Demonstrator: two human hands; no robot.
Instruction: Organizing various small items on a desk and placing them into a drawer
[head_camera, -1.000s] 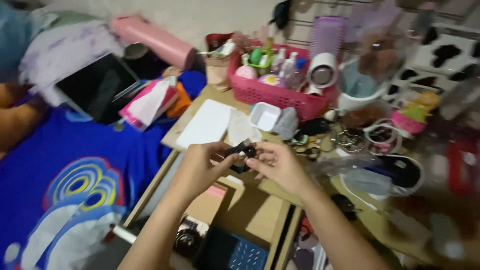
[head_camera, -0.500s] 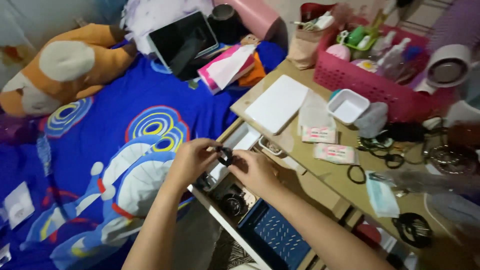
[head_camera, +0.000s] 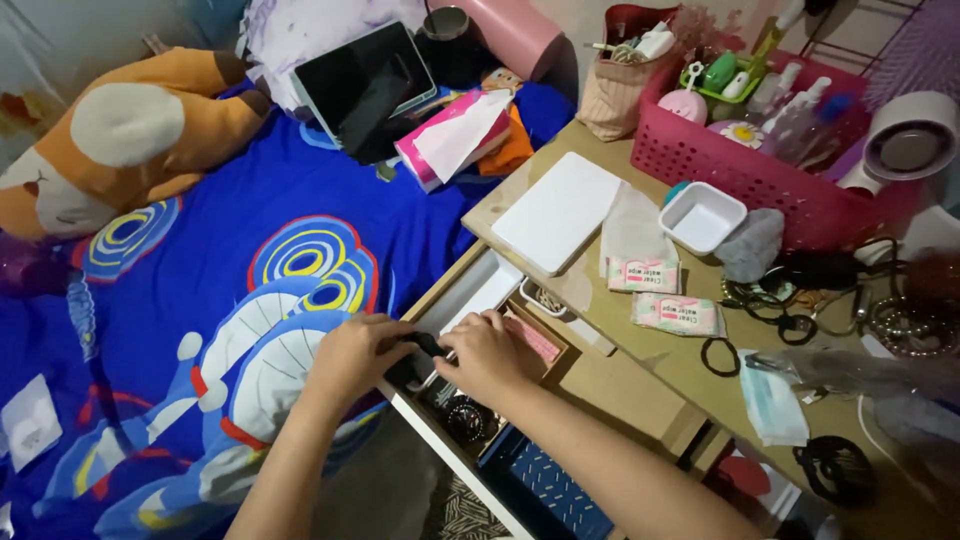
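Note:
My left hand (head_camera: 360, 352) and my right hand (head_camera: 487, 355) meet over the open drawer (head_camera: 470, 290) of a low wooden table (head_camera: 620, 360). Both pinch a small black object (head_camera: 425, 343) between them, held low at the drawer's front edge; its exact kind is hard to tell. Just below my hands, inside the drawer, lies a round dark item (head_camera: 466, 416). A blue perforated box (head_camera: 556, 487) sits in the drawer further right.
On the table: a white flat box (head_camera: 558, 211), a small white tray (head_camera: 702, 216), two wipe packets (head_camera: 676, 313), hair ties, a face mask (head_camera: 778, 402), a pink basket (head_camera: 770, 170) of bottles. Left: blue bedsheet (head_camera: 200, 300), orange plush toy (head_camera: 120, 130), tablet (head_camera: 362, 85), tissue pack (head_camera: 455, 132).
The view swung left from the tabletop toward the bed and drawer. Both hands, still holding the black object, lowered from above the table down to the drawer's front.

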